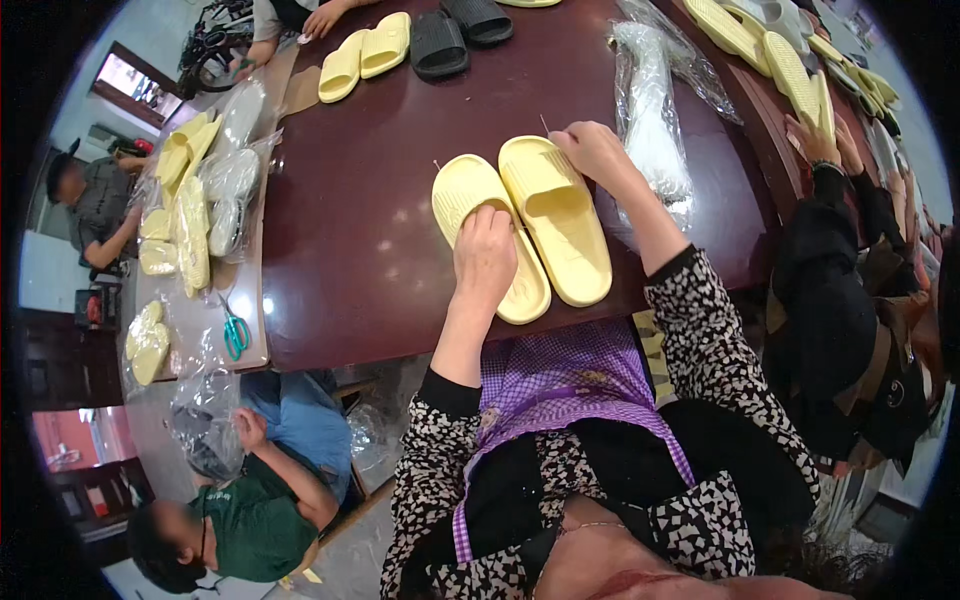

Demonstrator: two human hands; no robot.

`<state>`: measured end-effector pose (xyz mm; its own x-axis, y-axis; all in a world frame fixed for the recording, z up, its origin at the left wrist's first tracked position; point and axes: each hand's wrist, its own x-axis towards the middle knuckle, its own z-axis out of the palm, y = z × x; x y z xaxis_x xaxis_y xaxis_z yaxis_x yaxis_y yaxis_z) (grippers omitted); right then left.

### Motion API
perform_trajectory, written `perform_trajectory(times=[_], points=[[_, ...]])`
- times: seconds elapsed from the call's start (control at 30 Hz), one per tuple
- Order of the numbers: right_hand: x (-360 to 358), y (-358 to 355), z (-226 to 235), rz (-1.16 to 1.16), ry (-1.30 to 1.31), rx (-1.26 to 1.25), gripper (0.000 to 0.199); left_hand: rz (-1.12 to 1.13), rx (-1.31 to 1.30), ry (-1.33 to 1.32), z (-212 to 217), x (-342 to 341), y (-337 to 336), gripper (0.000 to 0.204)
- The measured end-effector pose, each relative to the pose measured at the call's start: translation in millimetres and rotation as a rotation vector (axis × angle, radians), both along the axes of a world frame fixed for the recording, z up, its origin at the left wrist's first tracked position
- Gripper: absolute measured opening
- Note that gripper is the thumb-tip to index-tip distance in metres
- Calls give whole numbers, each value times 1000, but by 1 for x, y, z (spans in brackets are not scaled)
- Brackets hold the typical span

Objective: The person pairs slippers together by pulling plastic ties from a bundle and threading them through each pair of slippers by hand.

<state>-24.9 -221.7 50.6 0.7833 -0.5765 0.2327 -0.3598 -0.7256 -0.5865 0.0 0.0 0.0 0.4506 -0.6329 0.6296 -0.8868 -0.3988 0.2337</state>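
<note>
Yellow slides [530, 225] paired mid-table [370, 250]. Left hand [485, 260] flat on left slide, fingers closed over it; right hand [597, 150] pinching right slide's toe. Keep edges flush, press evenly, near bag [655, 110].

The person wore a blouse with a black and white pattern and black cuffs on the sleeves. Over it was a purple checked apron [560, 375]. Both hands were bare.
</note>
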Motion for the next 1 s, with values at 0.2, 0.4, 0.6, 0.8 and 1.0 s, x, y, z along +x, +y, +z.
perform_trajectory(times=[0.2, 0.4, 0.6, 0.8, 1.0], points=[[30, -6, -7, 146, -18, -90, 23, -26, -56, 2, 1, -3, 6, 5], [44, 20, 7, 321, -214, 132, 16, -33, -86, 15, -2, -8, 6, 6], [70, 65, 21, 743, -36, 117, 16, -34, -99, -15, 2, -18, 1, 8], [72, 75, 15, 724, 6, 6, 16, -44, -123, 4, 3, -25, -5, 9], [72, 68, 11, 542, -79, 190, 16, -43, -86, 21, 3, -18, 1, 8]])
